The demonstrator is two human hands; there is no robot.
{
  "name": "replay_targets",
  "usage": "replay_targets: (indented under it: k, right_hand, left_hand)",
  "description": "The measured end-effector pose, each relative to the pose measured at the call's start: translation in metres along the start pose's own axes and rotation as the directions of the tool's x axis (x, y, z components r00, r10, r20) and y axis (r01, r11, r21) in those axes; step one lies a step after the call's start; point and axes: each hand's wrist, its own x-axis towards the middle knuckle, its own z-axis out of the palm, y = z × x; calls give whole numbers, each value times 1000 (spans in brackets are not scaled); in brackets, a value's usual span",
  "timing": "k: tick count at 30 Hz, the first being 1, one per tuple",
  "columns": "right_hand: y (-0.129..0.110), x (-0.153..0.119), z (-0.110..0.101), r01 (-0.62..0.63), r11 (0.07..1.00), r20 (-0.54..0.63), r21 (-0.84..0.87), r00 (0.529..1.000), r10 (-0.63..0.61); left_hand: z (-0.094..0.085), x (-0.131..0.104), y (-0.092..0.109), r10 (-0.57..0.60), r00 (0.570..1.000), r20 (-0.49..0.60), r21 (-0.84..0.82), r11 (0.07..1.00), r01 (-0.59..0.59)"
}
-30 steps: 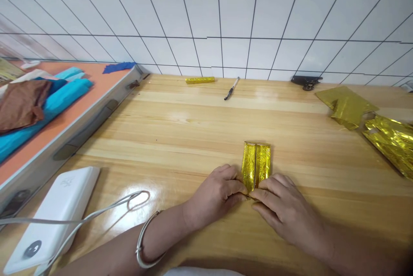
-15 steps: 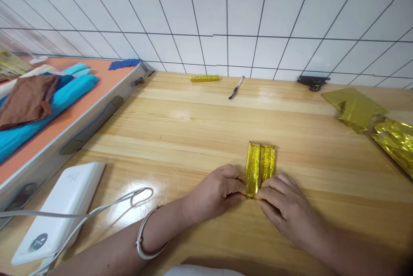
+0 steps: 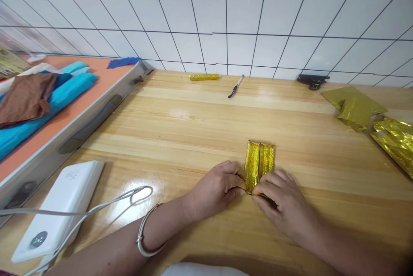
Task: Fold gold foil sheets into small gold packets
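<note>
A sheet of shiny gold foil paper, folded into two panels that meet at a seam down its middle, lies on the wooden table. My left hand pinches its near left corner between thumb and fingers. On the near right side, my right hand grips the near edge, thumb below and fingertips on top close to the seam. The fingers of both hands cover the near corners of the paper. A metal bangle circles my left wrist.
A white power bank with a cable lies at left, beside an orange-topped surface holding folded cloths. Along the tiled wall are a gold strip, a pen and a black clip. Gold foil pieces lie at right.
My right fingertips have shifted slightly left along the near edge, closer to the left hand. Both hands keep their pinch on the foil paper.
</note>
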Motion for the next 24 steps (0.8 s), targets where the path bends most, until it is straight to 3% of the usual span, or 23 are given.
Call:
replay_targets:
  k: [8, 15, 24]
  right_hand:
    - [-2, 3, 0, -24, 1000, -17, 0, 1000, 24]
    - [-3, 3, -1, -18, 1000, -14, -12, 1000, 18]
    - [-4, 7, 2, -50, 997, 17, -58, 999, 51]
  left_hand:
    - [-3, 1, 1, -25, 1000, -7, -62, 998, 25]
    - [1, 0, 11, -59, 998, -35, 70, 996, 62]
    - [13, -1, 17, -207, 971, -121, 260, 937, 232]
